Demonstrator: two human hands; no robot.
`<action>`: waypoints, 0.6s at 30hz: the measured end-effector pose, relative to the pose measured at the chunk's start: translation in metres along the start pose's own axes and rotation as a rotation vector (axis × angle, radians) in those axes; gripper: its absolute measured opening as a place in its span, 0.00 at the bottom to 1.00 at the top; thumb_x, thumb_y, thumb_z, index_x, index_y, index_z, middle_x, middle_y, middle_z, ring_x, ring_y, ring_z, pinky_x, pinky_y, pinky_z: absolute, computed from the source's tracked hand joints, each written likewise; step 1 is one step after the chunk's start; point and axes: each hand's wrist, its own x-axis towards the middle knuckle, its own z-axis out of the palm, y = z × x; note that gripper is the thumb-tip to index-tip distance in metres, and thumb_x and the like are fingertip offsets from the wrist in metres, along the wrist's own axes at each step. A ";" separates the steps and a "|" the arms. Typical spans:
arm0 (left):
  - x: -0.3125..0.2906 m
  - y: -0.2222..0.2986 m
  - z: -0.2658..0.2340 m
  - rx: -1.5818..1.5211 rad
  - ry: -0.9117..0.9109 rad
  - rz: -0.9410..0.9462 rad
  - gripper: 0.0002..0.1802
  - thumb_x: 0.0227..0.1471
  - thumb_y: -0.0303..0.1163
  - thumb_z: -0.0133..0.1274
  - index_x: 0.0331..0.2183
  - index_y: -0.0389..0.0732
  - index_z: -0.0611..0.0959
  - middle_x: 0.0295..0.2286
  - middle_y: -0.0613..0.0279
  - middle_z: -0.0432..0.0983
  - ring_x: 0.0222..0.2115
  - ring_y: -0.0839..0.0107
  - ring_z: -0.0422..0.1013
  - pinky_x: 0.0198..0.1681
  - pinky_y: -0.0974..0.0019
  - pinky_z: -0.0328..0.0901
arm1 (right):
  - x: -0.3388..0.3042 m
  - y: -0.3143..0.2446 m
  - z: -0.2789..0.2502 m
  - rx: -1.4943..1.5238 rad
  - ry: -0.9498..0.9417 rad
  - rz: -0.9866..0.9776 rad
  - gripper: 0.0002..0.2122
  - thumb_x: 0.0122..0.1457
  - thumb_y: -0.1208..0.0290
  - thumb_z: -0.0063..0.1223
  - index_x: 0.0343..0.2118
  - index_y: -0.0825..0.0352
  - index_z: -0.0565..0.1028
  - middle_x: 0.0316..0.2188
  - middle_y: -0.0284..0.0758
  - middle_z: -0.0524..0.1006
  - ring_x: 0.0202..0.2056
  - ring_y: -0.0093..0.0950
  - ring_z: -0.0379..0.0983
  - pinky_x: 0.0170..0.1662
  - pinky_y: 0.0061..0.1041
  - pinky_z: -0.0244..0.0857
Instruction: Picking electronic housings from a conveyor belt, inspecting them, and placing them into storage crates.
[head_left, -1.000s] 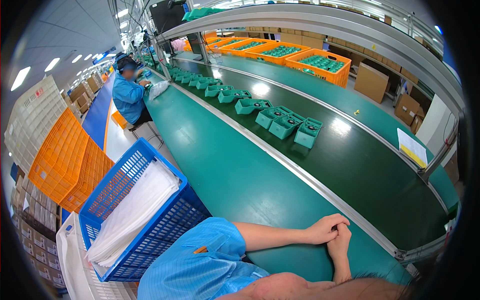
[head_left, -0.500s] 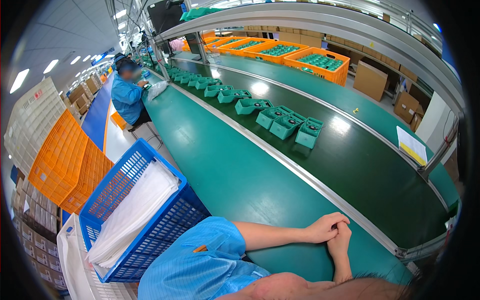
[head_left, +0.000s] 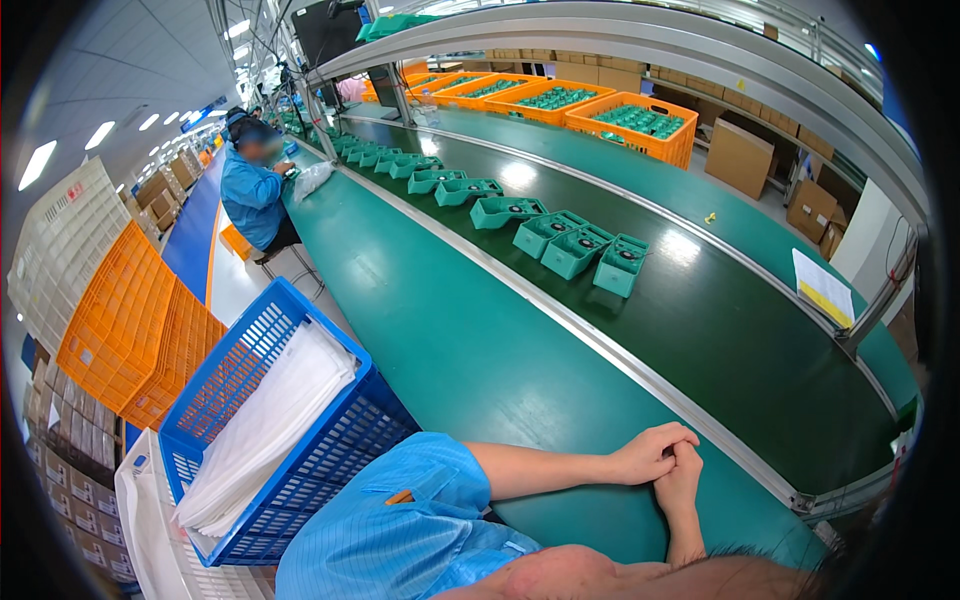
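Note:
My left hand [head_left: 645,455] and my right hand [head_left: 681,483] are clasped together over the near green worktop [head_left: 470,350], fingers folded against each other. I see no object in either of them. Across the metal rail, a row of green plastic trays [head_left: 621,265] sits on the dark green conveyor belt [head_left: 720,330], ahead of my hands and to the left. Round dark parts show inside the nearest trays. Neither hand touches a tray.
To my left, a blue crate [head_left: 350,440] holds white sheets [head_left: 275,420], with orange crates [head_left: 140,330] beyond. A co-worker [head_left: 255,190] in blue sits farther along the bench. Orange bins [head_left: 690,140] of green parts line the far side, near a paper sheet [head_left: 825,288].
The nearest green trays have crept very slightly rightward along the belt. The view has shifted a little. My clasped hands stay in place.

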 end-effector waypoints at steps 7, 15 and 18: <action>0.000 0.000 0.000 0.004 -0.003 0.004 0.20 0.45 0.20 0.47 0.44 0.38 0.74 0.39 0.55 0.72 0.41 0.61 0.70 0.44 0.64 0.66 | -0.001 0.001 0.000 0.000 -0.004 0.008 0.06 0.47 0.81 0.53 0.29 0.71 0.71 0.27 0.42 0.74 0.30 0.38 0.72 0.32 0.32 0.65; 0.000 0.000 -0.002 -0.007 -0.006 -0.003 0.20 0.45 0.20 0.47 0.44 0.38 0.74 0.39 0.55 0.72 0.42 0.60 0.70 0.45 0.64 0.66 | 0.000 0.000 0.002 -0.005 -0.001 0.011 0.06 0.48 0.80 0.53 0.29 0.71 0.71 0.27 0.41 0.75 0.30 0.38 0.72 0.33 0.32 0.65; 0.001 0.001 -0.002 -0.002 -0.006 -0.005 0.20 0.45 0.20 0.47 0.44 0.38 0.74 0.39 0.55 0.72 0.42 0.60 0.70 0.45 0.64 0.65 | 0.000 0.003 0.001 -0.008 0.001 0.005 0.06 0.48 0.80 0.53 0.30 0.71 0.71 0.27 0.41 0.75 0.30 0.38 0.72 0.33 0.32 0.65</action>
